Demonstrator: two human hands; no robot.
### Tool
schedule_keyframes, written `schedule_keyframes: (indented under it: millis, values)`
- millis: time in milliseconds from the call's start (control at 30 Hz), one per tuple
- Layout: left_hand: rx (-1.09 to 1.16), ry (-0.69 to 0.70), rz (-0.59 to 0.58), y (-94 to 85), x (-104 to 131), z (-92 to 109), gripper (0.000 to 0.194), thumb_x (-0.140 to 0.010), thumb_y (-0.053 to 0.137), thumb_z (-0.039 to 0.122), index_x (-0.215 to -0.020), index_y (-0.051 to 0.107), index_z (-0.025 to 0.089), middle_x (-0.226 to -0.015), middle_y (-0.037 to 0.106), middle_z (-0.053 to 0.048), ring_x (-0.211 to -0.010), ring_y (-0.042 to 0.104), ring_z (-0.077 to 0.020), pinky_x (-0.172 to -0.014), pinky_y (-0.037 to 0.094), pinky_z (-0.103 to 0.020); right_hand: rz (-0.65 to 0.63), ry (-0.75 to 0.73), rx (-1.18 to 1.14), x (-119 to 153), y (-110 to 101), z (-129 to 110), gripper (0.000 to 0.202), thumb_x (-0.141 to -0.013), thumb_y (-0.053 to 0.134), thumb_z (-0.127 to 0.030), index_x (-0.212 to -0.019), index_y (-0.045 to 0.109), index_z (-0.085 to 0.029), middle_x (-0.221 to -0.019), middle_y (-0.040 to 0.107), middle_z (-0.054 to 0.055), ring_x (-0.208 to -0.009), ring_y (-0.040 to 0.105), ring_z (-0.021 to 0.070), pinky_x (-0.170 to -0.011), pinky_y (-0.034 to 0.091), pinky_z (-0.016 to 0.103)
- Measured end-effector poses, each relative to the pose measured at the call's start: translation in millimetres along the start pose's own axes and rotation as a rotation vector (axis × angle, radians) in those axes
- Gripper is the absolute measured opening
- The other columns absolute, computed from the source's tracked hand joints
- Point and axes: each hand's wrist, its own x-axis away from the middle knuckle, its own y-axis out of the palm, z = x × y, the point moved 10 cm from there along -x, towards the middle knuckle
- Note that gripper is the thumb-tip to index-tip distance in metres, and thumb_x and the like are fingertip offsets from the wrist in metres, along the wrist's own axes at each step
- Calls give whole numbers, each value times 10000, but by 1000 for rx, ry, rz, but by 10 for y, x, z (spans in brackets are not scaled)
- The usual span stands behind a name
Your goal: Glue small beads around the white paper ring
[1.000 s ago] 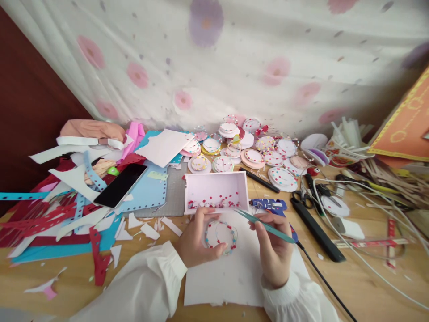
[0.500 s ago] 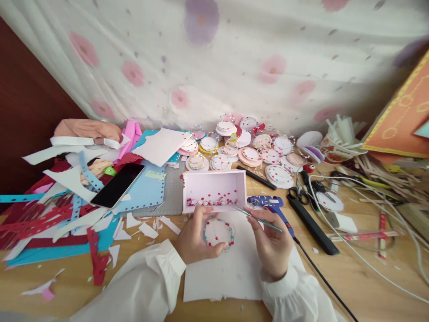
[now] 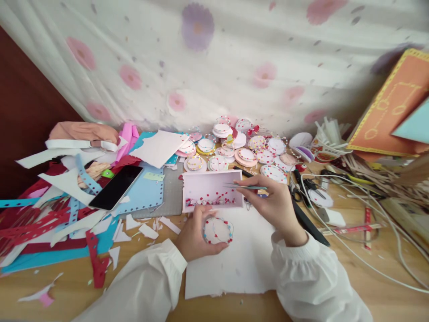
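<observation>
Between the thumb and fingers of my left hand point(image 3: 197, 237) is a small white round piece point(image 3: 223, 236) ringed with red and blue beads and thin wire loops. My right hand point(image 3: 273, 203) pinches a pair of tweezers point(image 3: 243, 186), their tips pointing left over the open white box point(image 3: 212, 181). Small red pieces point(image 3: 217, 197) lie along the near side of the box's inside. Whether anything sits between the tweezer tips is too small to tell. Under both hands lies a white sheet point(image 3: 231, 273).
Several decorated round pieces point(image 3: 246, 154) crowd the back of the table. Paper scraps point(image 3: 80, 219) and a phone point(image 3: 115, 188) lie at left. At right are scissors point(image 3: 296, 192), a looping white cable point(image 3: 360, 261) and a cup of white sticks point(image 3: 330, 145).
My right hand has risen and moved slightly right, lifting the tweezers from the red pieces to above them inside the box's outline. My left hand keeps its hold on the round piece.
</observation>
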Motion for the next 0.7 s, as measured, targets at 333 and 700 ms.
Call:
schedule_keyframes:
  millis: [333, 700]
  values:
    - [28, -2, -11, 11, -3, 15, 807, -585, 834, 337, -1190, 312, 220, -1239, 562, -171, -1182, 554, -306, -974, 464, -468, -380, -219, 369, -76, 376, 24, 170, -827, 591, -118, -902, 690, -234, -920, 728, 30, -834, 677, 187, -696, 504, 275]
    - [9, 3, -32, 31, -4, 25, 806, -611, 816, 359, -1220, 306, 221, -1266, 544, -162, -1192, 551, -294, -991, 455, -457, -306, -172, 548, -144, 218, 41, 126, -805, 605, -103, -814, 667, -213, -923, 652, 40, -774, 621, 161, -581, 392, 235]
